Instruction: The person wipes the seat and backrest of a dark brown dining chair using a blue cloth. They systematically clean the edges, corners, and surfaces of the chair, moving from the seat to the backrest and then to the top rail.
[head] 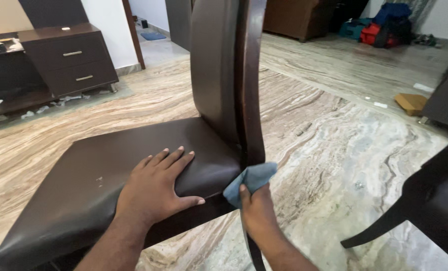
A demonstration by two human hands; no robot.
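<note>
Presently, starting at the far left, a dark two-drawer cabinet (71,57) stands against the wall with scraps of litter on the floor before it. Next comes the dark brown dining chair (108,170), its padded seat facing the viewer's left and its tall backrest rising at centre frame. A few pale specks show on the seat near the person's wrist.

The left hand (156,188) lies flat on the seat, fingers spread wide, palm down, holding nothing; it appears to steady the chair. Just to its right, the right hand (256,211) is closed around a blue cloth (251,180), thumb on top, pressing the cloth against the rear wooden upright of the backrest where it meets the seat.

As a judgement, wiping is under way at the lower part of the frame; whether the backrest above has been cleaned cannot be told from its look, and the specks on the seat suggest that surface remains to be done.

Further right, the marbled stone floor (334,150) carries small bits of debris and a flat cardboard piece (410,103). A second dark chair (429,200) intrudes at the right edge, and coloured bags (384,27) sit by the far wall.
</note>
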